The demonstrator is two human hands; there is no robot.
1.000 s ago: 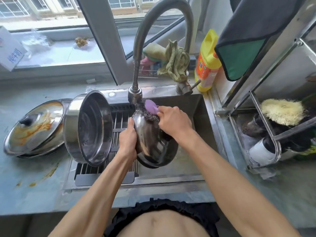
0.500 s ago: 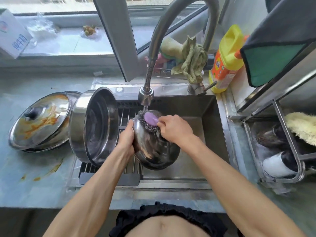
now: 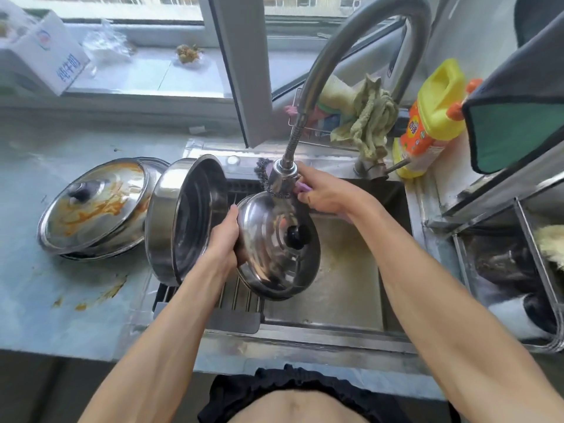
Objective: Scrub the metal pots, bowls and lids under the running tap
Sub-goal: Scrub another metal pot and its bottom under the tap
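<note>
Left hand (image 3: 225, 239): curled round the left rim of the clean lid, thumb on the domed face, other fingers hidden behind the rim.
Right hand (image 3: 323, 190): closed on the scrubber, knuckles up, just right of the tap head.
Clean lid (image 3: 274, 248): shiny steel, tilted on edge over the sink, domed side toward the camera, black knob (image 3: 295, 237) right of centre; top edge touching the scrubber's wire mesh.
Scrubber (image 3: 266, 178): dark steel-wool pad with a purple handle showing at the fingers, pressed against the lid's upper edge, partly hidden behind the tap head.
Tap (image 3: 285, 175): grey gooseneck arching from the right, spray head directly above the lid; cannot tell whether water flows.
Sink (image 3: 351, 288): steel basin, yellowish residue on the floor, slatted rack across the left part.
Pot (image 3: 183, 218): large steel, lying on its side on the rack, mouth facing right, just beside the left hand.
Dirty lid (image 3: 94, 206): on the counter left of the pot, smeared orange, black knob on top, resting over another rim beneath.
Counter (image 3: 61, 294): pale blue-grey, orange smears near the front.
Detergent bottle (image 3: 433, 117): yellow with orange label, behind the sink's right corner.
Cloth (image 3: 369, 120): greenish rag draped by the tap base.
Dish rack (image 3: 518, 254): at far right, holding dark and white items, unclear.
</note>
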